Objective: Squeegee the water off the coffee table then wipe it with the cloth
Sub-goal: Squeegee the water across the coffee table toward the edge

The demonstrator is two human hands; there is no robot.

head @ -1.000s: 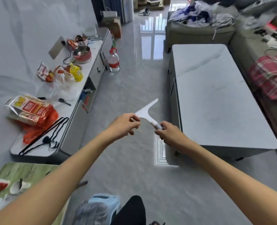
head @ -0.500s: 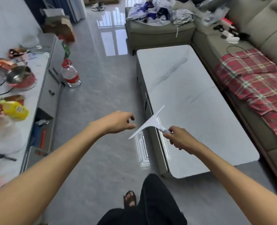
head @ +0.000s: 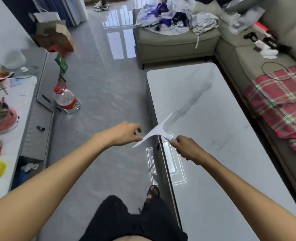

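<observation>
The white T-shaped squeegee (head: 156, 130) hangs in the air over the near left edge of the coffee table (head: 213, 105), its blade running diagonally. My right hand (head: 187, 149) is closed around its short handle. My left hand (head: 126, 133) hovers just left of the blade's lower end with its fingers loosely curled and apart, holding nothing; I cannot tell whether the fingertips touch the blade. The long table top is pale marble with grey veins, and no water shows plainly on it. No wiping cloth is clearly in view.
A beige corner sofa wraps the table's far and right sides, with a red plaid blanket (head: 281, 105) and a heap of clothes (head: 176, 16). A large water bottle (head: 66, 100) stands on the floor beside a cluttered low cabinet (head: 30, 108). My legs are beside the table's near left corner.
My left hand let go of the squeegee blade, drew away, and is now close to the blade's end again. The view has shifted right and nearer to the table.
</observation>
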